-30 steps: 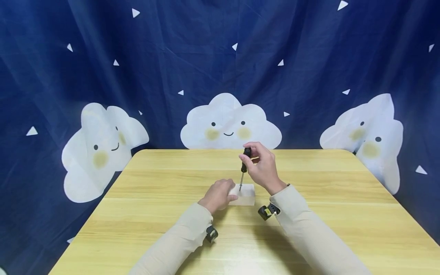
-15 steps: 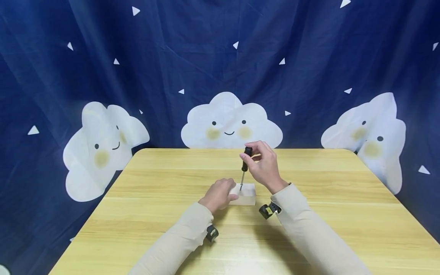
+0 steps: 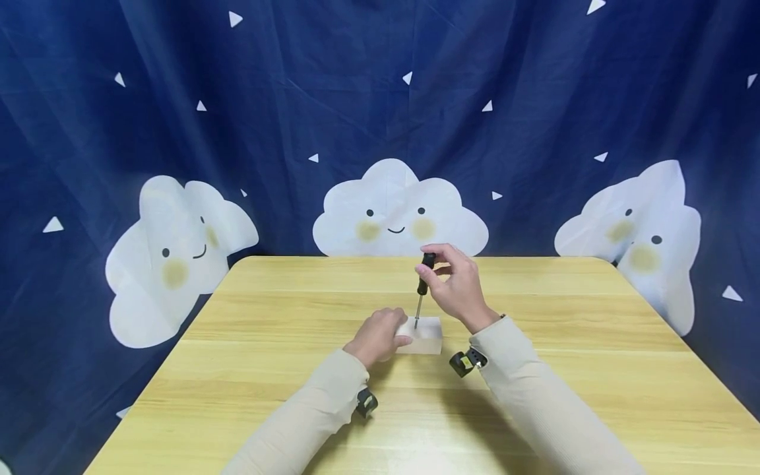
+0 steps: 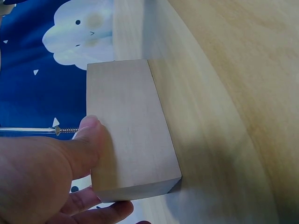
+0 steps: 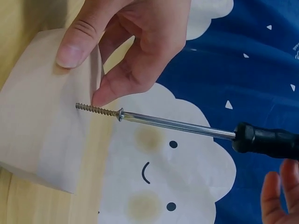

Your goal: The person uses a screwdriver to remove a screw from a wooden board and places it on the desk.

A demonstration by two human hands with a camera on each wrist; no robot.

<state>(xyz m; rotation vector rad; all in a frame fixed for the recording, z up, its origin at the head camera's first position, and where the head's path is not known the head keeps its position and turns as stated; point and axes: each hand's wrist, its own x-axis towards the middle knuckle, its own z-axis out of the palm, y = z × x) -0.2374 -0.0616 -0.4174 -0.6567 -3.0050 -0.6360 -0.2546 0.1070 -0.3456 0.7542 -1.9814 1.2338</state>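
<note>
Near the middle of the table lies a pale wooden block (image 3: pixel 427 342). My left hand (image 3: pixel 375 338) grips its left end, with the thumb on the near side in the left wrist view. A threaded screw (image 5: pixel 99 110) stands nearly upright on the block's top face, its head uppermost. The tip of a screwdriver (image 5: pixel 180 125) meets the screw head, shaft and screw in one line. My right hand (image 3: pixel 458 285) pinches the black handle (image 3: pixel 422 287) between thumb and fingers, above the block. How deep the screw point sits in the wood cannot be told.
The light wood table (image 3: pixel 267 316) extends around both arms. A dark blue curtain (image 3: pixel 267 79) with white clouds hangs behind its far edge. Each wrist wears a black camera strap, such as the right camera (image 3: pixel 462 364), low beside the block.
The right fingertips have shifted very slightly on the screwdriver handle. The left hand and the block keep their places.
</note>
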